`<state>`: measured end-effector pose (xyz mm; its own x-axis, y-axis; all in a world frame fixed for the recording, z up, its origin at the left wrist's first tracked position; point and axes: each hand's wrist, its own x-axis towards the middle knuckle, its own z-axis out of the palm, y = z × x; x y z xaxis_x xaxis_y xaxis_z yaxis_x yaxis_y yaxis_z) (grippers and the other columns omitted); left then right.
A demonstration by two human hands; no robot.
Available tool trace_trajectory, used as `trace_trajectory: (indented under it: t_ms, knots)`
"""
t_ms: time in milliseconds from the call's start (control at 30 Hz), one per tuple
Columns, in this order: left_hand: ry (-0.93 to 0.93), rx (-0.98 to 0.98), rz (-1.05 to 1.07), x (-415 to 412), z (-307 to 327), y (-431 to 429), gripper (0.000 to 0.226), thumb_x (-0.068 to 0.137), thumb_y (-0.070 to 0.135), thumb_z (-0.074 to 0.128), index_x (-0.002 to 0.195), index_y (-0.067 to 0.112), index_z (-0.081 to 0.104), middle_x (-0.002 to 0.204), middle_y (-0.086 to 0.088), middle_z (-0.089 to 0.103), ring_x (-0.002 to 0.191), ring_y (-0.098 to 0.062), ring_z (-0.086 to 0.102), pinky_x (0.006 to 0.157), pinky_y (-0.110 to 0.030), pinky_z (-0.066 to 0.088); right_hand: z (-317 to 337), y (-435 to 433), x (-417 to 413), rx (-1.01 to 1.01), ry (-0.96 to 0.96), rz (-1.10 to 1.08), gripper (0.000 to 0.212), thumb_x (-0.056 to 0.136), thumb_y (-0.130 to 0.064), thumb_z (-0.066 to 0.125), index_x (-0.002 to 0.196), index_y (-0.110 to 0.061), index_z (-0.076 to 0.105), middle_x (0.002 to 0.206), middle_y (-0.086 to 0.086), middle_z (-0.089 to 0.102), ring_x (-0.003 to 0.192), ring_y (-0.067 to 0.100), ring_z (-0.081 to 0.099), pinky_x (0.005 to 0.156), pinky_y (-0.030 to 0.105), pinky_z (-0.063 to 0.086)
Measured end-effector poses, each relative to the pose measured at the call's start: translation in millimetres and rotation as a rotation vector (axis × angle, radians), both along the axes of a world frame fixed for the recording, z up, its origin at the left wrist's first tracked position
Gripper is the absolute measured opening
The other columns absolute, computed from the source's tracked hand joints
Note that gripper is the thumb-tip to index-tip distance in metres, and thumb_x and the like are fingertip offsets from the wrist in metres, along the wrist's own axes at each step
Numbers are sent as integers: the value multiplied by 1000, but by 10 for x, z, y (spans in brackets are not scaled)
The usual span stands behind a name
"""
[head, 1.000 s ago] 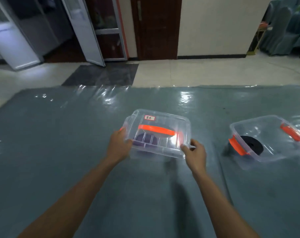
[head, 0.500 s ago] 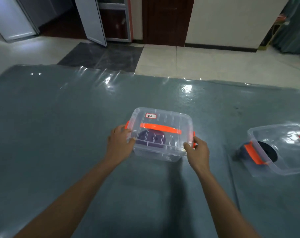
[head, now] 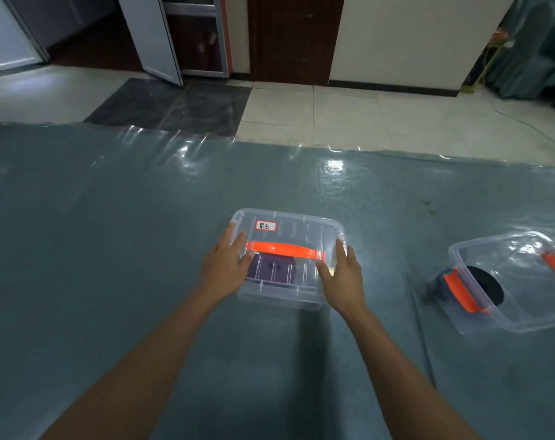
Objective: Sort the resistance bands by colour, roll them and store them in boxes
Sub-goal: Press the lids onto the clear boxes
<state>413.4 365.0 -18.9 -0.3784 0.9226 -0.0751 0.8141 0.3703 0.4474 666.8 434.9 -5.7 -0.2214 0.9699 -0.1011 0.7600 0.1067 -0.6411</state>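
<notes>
The lidded box (head: 279,300), purple roll (head: 274,270) inside, is pressed at its short ends by the left hand (head: 226,268) and right hand (head: 343,278), both flat and unclenched, its long axis lying hand to hand.

Lidded box (head: 296,231) centre, open box (head: 520,279) to its right (roll (head: 488,285) inside)

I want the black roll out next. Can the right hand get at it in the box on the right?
Probably yes. The right hand lies flat on the lidded box; only bare mat separates it from the other box, which looks lidless, with the black roll exposed inside.
</notes>
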Motion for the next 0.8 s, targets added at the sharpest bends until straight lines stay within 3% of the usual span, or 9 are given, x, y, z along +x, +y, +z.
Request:
trace_trajectory:
  t_ms: [167,433,600,700,800]
  knots:
    - [-26,18,54,46,-111,-106,60,100,49,47,155,28,34,169,12,4,137,-38,42,112,-53,35,-51,-120,6,-31,144,-28,71,102,-31,52,160,-17,14,165,12,21,153,27,16,124,45,18]
    - [7,-52,30,93,-109,-252,60,101,52,42,156,32,26,169,12,-1,142,-37,34,112,-54,32,-94,-194,68,-25,153,-2,71,102,-27,53,160,-19,14,164,12,22,153,27,15,125,43,16]
    - [313,-119,-25,245,185,15,52,98,37,49,146,20,43,166,-12,15,152,-35,11,117,-55,22,-125,-111,55,40,-43,32,70,102,-34,51,159,-12,17,164,17,21,152,34,14,124,44,12]
    - [307,-64,-286,614,282,207,56,99,38,44,153,27,32,168,-9,12,155,-32,3,122,-57,12,-171,-115,167,-4,145,44,60,104,-30,48,158,-17,24,163,9,26,152,27,20,124,42,16]
    - [231,-100,-427,943,190,282,53,106,42,28,158,33,20,170,-3,2,156,-28,-5,122,-60,5,-146,-28,314,-12,378,7,49,102,-23,55,149,-21,44,152,-1,47,141,17,42,119,37,31]
